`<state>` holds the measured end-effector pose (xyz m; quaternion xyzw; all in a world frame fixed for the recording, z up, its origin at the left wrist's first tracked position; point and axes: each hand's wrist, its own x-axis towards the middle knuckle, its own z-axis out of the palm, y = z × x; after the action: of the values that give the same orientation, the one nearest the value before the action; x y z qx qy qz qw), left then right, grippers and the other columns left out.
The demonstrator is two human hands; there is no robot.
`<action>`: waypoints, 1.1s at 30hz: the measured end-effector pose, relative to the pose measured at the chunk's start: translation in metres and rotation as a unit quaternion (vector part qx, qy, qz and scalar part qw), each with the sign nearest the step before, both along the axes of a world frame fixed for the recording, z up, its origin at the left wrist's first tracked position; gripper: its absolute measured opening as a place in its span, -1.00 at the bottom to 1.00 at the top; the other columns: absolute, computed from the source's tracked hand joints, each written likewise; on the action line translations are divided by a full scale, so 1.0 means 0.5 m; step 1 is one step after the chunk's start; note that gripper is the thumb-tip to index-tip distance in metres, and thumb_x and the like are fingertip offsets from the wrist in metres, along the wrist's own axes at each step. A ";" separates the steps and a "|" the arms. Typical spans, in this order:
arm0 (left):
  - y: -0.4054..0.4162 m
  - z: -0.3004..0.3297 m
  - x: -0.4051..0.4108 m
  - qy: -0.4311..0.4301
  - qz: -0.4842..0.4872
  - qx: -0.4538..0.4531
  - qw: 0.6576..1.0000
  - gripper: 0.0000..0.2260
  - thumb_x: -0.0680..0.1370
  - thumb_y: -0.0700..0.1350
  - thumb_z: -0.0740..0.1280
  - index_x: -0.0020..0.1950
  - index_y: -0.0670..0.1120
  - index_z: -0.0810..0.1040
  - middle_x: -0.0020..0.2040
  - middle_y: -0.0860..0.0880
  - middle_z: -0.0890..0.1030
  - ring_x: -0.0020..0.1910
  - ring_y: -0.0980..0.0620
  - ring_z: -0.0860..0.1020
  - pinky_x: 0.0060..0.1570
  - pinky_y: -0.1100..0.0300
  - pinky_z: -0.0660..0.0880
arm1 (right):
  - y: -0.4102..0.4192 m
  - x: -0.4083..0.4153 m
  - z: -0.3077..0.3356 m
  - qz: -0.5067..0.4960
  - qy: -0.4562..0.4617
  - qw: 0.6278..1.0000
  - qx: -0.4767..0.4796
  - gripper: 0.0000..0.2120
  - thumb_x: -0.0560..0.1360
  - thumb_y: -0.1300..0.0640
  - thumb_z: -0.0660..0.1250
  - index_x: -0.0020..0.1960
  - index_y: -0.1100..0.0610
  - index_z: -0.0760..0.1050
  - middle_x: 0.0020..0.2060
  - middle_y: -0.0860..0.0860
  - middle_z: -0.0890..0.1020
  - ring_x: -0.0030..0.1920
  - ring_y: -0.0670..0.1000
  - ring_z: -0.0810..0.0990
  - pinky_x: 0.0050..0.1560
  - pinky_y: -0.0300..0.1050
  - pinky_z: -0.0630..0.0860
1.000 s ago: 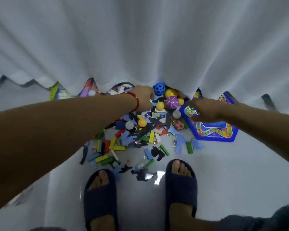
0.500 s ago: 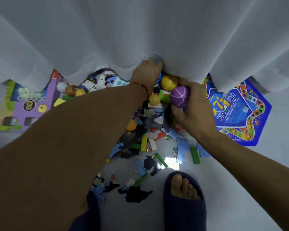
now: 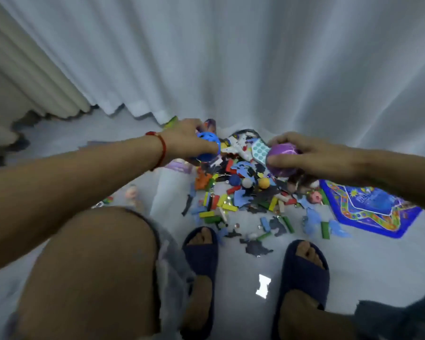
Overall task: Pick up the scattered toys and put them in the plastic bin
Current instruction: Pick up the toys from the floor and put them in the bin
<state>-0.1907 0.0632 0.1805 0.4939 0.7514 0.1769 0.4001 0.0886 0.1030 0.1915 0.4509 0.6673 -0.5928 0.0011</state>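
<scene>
Toys [image 3: 243, 192] are lying in a heap on the floor [image 3: 353, 261], by the curtain [image 3: 231, 57]. The left hand [image 3: 184, 141] is gripping a blue ball [image 3: 207, 148]. The right hand [image 3: 312, 155] is gripping a purple ball [image 3: 280, 159]. Balls are round, so one could be slipping out and rolling under the curtain. I am not seeing any bin. Small pieces are blurry, and some may be hiding behind the curtain.

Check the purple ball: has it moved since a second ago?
Yes. The purple ball was lying in the toy pile beside the blue game board; now the right hand grips it, lifted above the pile.
</scene>
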 end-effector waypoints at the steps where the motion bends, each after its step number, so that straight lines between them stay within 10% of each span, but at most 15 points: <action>1: -0.045 0.023 -0.048 -0.037 0.063 0.014 0.997 -0.59 0.36 -0.06 0.55 0.12 -0.16 0.52 -0.01 -0.14 0.58 -0.11 -0.10 0.65 -0.17 -0.05 0.66 | -0.020 -0.050 0.036 0.030 0.016 0.999 -0.016 -0.65 0.51 -0.06 0.42 0.24 -0.08 0.42 -0.16 0.15 0.66 -0.31 0.16 0.61 -0.32 0.05 0.63; 8: -0.354 0.064 -0.286 -0.134 0.398 0.045 0.907 -0.85 0.53 -0.20 0.36 -0.23 -0.17 0.51 -0.46 -0.07 0.51 -0.37 -0.03 0.42 -0.30 0.16 0.57 | -0.169 -0.461 0.100 0.016 0.149 0.978 -0.148 -0.88 0.54 0.20 0.36 0.04 0.19 0.47 -0.03 0.19 0.53 0.01 0.20 0.63 0.06 0.03 0.60; 14: -0.450 0.026 -0.367 -0.176 0.546 0.093 0.814 -0.82 0.51 -0.21 0.33 0.06 -0.25 0.42 0.02 -0.23 0.47 -0.06 -0.26 0.58 -0.11 -0.09 0.62 | -0.256 -0.611 0.075 -0.021 0.128 0.986 -0.109 -0.74 0.56 0.20 0.32 0.21 0.26 0.44 0.02 0.16 0.53 -0.01 0.16 0.64 0.01 0.08 0.66; 18: -0.430 -0.002 -0.322 -0.185 0.468 0.099 0.859 -0.95 0.47 -0.23 0.31 -0.14 -0.19 0.56 -0.14 -0.22 0.54 -0.21 -0.15 0.55 -0.20 0.00 0.62 | -0.201 -0.541 0.054 0.029 0.065 0.997 0.004 -0.79 0.55 0.15 0.33 0.12 0.24 0.56 0.02 0.12 0.58 -0.06 0.11 0.64 -0.20 -0.04 0.66; 25: -0.270 -0.134 -0.172 -0.153 0.216 0.033 0.964 -0.81 0.48 -0.24 0.34 0.07 -0.08 0.59 -0.12 -0.15 0.60 -0.17 -0.10 0.58 -0.10 0.00 0.62 | 0.020 -0.261 -0.070 0.147 -0.226 0.945 0.187 -0.76 0.59 0.08 0.26 0.11 0.21 0.58 -0.06 0.17 0.66 -0.16 0.12 0.68 -0.16 0.03 0.67; 29: -0.165 -0.268 -0.100 -0.033 0.101 -0.035 0.994 -0.73 0.47 -0.15 0.38 0.17 -0.04 0.56 0.06 -0.13 0.63 -0.09 -0.13 0.58 -0.03 0.07 0.57 | 0.100 -0.086 -0.130 0.237 -0.358 0.881 0.198 -0.78 0.59 0.03 0.28 0.16 0.07 0.59 0.09 0.03 0.65 -0.12 0.00 0.59 -0.08 -0.15 0.49; 33: -0.041 -0.419 -0.069 0.120 -0.036 -0.080 0.989 -0.45 0.48 -0.03 0.35 0.45 -0.02 0.32 0.25 -0.26 0.48 0.16 -0.29 0.50 0.12 -0.03 0.49 | 0.129 0.070 -0.241 0.174 -0.362 0.898 0.179 -0.82 0.58 0.11 0.31 0.14 0.06 0.62 0.07 -0.04 0.65 -0.10 -0.01 0.61 -0.11 -0.22 0.40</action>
<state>-0.2251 0.0425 -0.0292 0.5052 0.7872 0.0414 0.3513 0.1233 0.1676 0.0709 0.5034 0.7834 -0.2500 0.2652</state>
